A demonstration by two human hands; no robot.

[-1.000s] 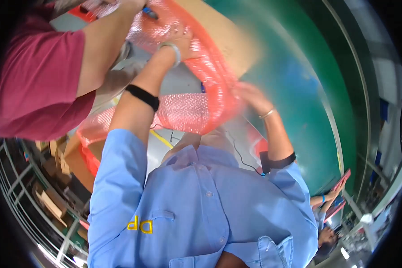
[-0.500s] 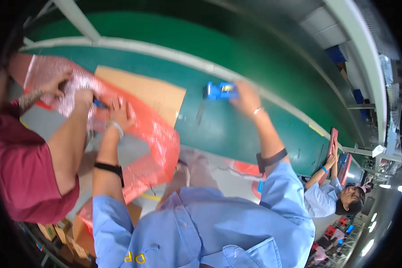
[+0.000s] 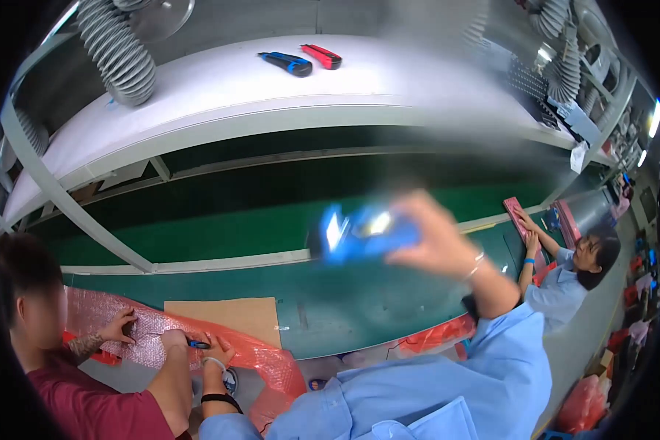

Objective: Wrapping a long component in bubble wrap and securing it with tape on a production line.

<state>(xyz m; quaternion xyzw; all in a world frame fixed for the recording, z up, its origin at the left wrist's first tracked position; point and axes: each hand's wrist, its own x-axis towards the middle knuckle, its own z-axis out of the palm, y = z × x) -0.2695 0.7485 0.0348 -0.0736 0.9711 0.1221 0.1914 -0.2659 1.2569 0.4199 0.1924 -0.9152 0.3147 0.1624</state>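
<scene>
My right hand [image 3: 440,238] holds up a blue tape dispenser [image 3: 370,233] above the green worktable; motion smears both. Its fingers are wrapped round the dispenser's right end. My left hand [image 3: 218,352] lies flat on a sheet of red bubble wrap [image 3: 260,349], fingers apart. Beside it, a co-worker's hand [image 3: 174,339] grips a blue-and-black box cutter [image 3: 198,344] against the wrap. The co-worker's other hand [image 3: 117,327] presses the sheet farther left. Under the wrap's far edge lies a brown cardboard sheet [image 3: 235,314].
A white shelf [image 3: 220,81] runs above the green table [image 3: 359,323], bearing a blue-and-black cutter [image 3: 286,63] and a red cutter [image 3: 321,56]. A grey flexible duct [image 3: 117,51] hangs at the left. Another person handles a pink strip [image 3: 515,213] at the right.
The view has tipped upward, bringing the shelf and its cutters into sight. My right hand has lifted the tape dispenser off the table area, toward me. My left hand stays on the bubble wrap.
</scene>
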